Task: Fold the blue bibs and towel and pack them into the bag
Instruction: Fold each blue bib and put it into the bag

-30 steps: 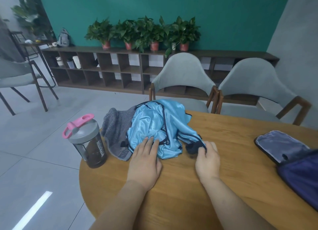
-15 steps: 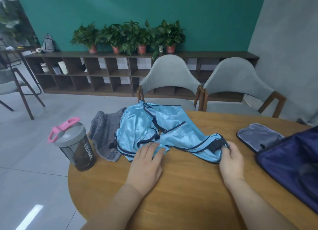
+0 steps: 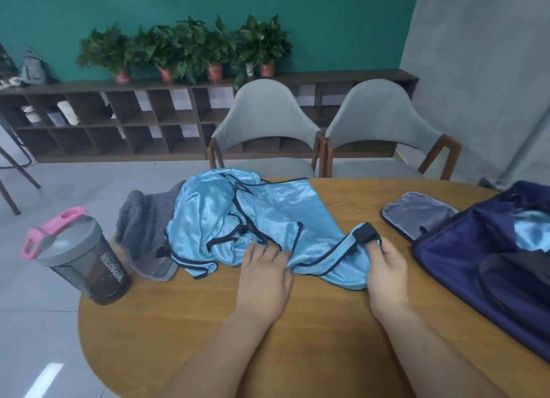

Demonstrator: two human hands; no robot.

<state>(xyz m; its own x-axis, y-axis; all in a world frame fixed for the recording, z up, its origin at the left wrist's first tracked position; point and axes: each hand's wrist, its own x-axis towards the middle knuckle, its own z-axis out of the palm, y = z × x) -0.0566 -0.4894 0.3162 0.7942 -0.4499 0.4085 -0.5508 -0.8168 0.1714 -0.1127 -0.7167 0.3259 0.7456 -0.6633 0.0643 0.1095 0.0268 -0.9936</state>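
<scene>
A heap of shiny light-blue bibs (image 3: 238, 219) with dark trim lies on the round wooden table (image 3: 297, 323). A grey towel (image 3: 145, 228) lies crumpled at the heap's left side, partly under it. My left hand (image 3: 263, 275) presses flat on the near edge of the bibs. My right hand (image 3: 384, 263) pinches one bib's end by its dark strap, stretched out to the right. The dark blue bag (image 3: 482, 249) stands open at the right, with a bit of light-blue cloth (image 3: 532, 234) showing inside.
A grey shaker bottle with a pink lid (image 3: 77, 255) stands at the table's left edge. A grey-lined flap or pouch (image 3: 419, 213) lies left of the bag. Two grey chairs (image 3: 268, 135) stand behind the table, with a low shelf and potted plants beyond.
My right hand has drawn one bib's end out to the right, away from the heap. My left hand stayed pressed on the bibs. The view has swung right, showing more of the bag.
</scene>
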